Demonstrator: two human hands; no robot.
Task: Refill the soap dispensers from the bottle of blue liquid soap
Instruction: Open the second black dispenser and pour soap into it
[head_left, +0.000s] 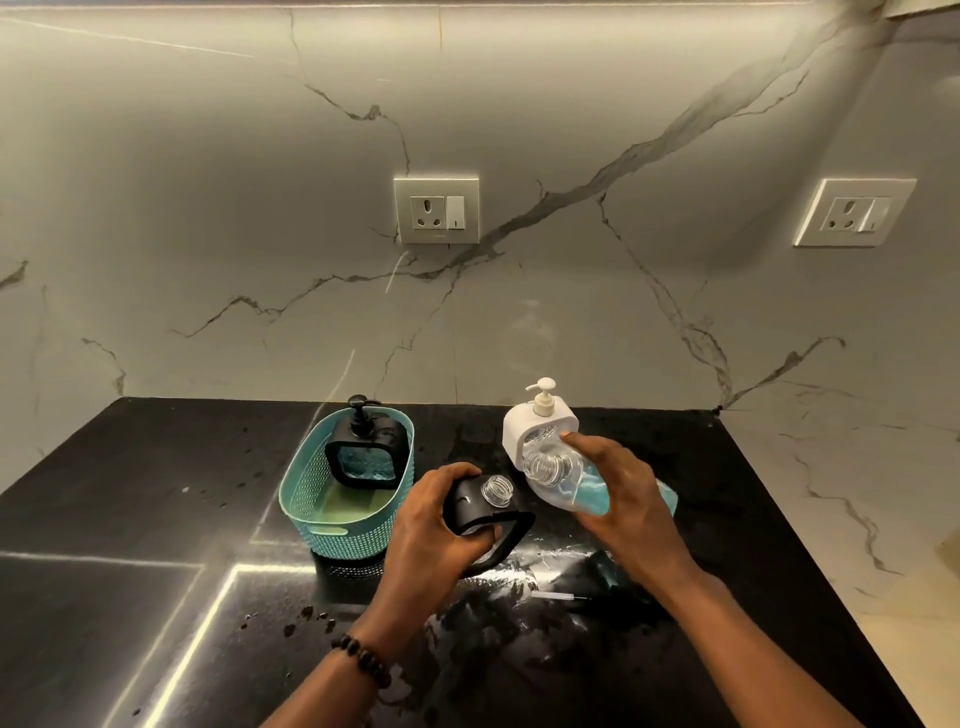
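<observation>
Left hand (434, 519) wraps a black dispenser (485, 512) with pump off, clear threaded neck up and tipped right toward the bottle (582, 486), probably so the two mouths line up for pouring. Right hand (621, 491) curls over the clear bottle of blue soap, laid nearly flat with its open neck pointing left, just beside the black dispenser's neck; soap sits in the lower half, none seen flowing. Both grips closed round their items, fingers curved, wrists angled inward, forearms coming up from the bottom edge; beaded bracelet (363, 660) on left wrist. White dispenser (540, 426) stands just behind the bottle, pump on. Another black dispenser (363, 449) stands in a teal basket (311, 493) left of the held one, pump on. Wet patches on the black table (156, 519). Judged: pour about to start.
</observation>
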